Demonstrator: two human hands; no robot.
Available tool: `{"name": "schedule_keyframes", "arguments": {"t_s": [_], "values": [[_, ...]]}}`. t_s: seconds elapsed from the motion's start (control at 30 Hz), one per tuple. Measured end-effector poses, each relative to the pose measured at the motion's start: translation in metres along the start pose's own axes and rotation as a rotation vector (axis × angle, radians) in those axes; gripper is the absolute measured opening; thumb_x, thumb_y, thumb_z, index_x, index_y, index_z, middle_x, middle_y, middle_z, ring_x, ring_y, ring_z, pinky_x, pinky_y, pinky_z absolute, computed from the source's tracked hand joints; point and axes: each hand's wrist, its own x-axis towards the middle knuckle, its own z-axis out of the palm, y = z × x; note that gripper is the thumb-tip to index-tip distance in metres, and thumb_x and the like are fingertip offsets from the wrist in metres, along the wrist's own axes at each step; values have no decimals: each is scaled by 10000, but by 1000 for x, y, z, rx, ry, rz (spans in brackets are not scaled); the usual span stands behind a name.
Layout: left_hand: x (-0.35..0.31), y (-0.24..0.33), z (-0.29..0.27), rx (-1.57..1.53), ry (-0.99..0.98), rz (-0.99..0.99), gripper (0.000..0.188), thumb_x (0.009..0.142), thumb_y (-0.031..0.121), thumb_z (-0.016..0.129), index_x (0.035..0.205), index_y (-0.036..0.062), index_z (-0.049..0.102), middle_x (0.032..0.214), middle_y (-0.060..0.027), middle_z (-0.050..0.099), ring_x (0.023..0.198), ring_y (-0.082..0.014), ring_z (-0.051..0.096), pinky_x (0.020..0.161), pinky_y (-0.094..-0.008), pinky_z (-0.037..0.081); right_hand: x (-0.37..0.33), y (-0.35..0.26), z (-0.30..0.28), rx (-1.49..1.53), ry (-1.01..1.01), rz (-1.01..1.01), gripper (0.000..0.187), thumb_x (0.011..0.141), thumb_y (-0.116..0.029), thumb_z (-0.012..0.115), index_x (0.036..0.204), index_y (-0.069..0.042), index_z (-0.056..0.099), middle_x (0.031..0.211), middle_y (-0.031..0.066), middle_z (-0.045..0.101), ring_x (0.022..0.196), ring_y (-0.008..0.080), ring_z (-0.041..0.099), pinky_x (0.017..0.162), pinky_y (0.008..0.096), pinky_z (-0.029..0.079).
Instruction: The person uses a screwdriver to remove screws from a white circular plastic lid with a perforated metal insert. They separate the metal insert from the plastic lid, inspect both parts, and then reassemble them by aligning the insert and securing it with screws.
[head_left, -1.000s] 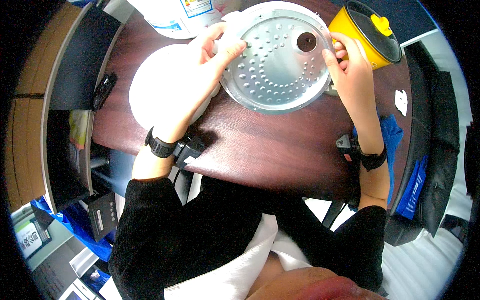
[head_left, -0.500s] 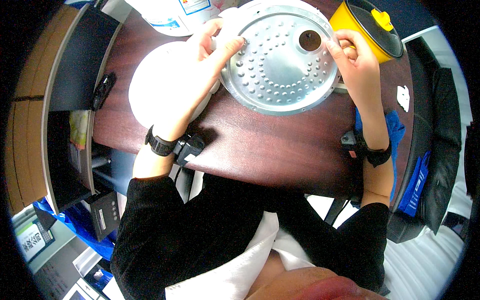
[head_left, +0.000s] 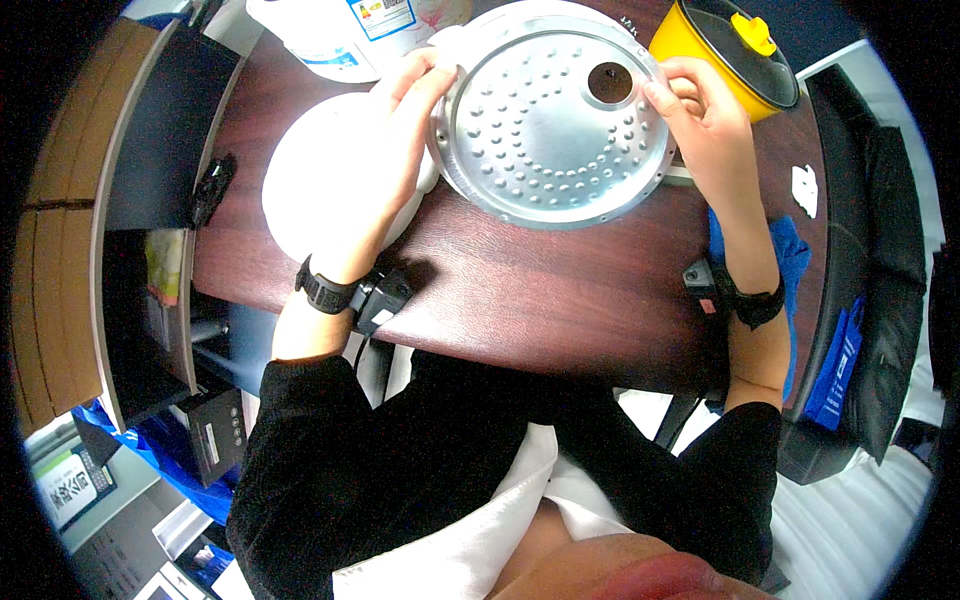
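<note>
Shifted: left thumb has slid back off the face of the dimpled metal disc toward its rim since half a second ago, and the disc's round hole sits a touch further left now
Sleeves: black, both pushed up the forearms, with a white collar close to the camera
Wrists: black strap on the left, another on the right, each with a small dark box by it
Table: dark reddish-brown wood grain, front edge curving across below the hands
Right side: blue cloth behind the right forearm, small white piece lying past it
Left hand: narrow, fingers bunched together at the disc's left rim; honestly can't tell if it's really clamped on
Right hand: thumb and fingers pinching the disc's right edge, hole just beside them
Disc: between the two hands over the table, dimples facing up
White round piece: on the table, partly behind the left hand
Far end: yellow container with a black lid just past the right hand, white bucket beyond the left one
</note>
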Motion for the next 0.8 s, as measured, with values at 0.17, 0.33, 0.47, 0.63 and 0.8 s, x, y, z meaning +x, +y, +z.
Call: {"name": "schedule_keyframes", "arguments": {"t_s": [0.17, 0.33, 0.47, 0.63, 0.8], "values": [[3, 7, -5, 370, -3, 102, 372, 823, -7, 528, 1159, 137, 594, 1132, -101, 634, 925, -302, 640, 744, -358, 518, -1, -1, -4, -17, -32, 62, 156, 872, -126, 635, 977, -20, 593, 740, 23, 629, 658, 53, 586, 590, 191, 473], [2, 4, 4, -130, -57, -307, 333, 918, 283, 498, 1112, 31, 598, 1013, -73, 626, 931, -171, 558, 852, -245, 400, 1, -7, -2, -101, -100, 49, 229, 890, -172, 615, 1054, -14, 591, 789, 39, 650, 696, 71, 605, 615, 205, 484], [7, 17, -1, 332, -70, -105, 314, 819, 31, 542, 1100, 139, 633, 1183, -56, 610, 954, -279, 633, 773, -343, 516, 0, 6, -9, -56, -124, 100, 251, 904, -209, 613, 1061, -13, 624, 856, -2, 624, 765, 36, 555, 681, 172, 445], [7, 24, -7, 356, -121, -92, 341, 828, 46, 527, 1141, 155, 611, 1219, -42, 588, 949, -274, 633, 773, -341, 516, 6, -3, -28, -32, -209, 169, 252, 914, -205, 597, 1084, -22, 628, 877, 6, 636, 781, 38, 565, 699, 168, 441], [2, 17, -5, -67, -17, -217, 244, 911, 183, 509, 1117, 79, 588, 1021, -46, 601, 853, -166, 587, 761, -261, 468, 12, 2, -38, -137, -117, 55, 270, 917, -199, 591, 1117, -20, 621, 920, 1, 644, 838, 60, 580, 750, 190, 453]]}}
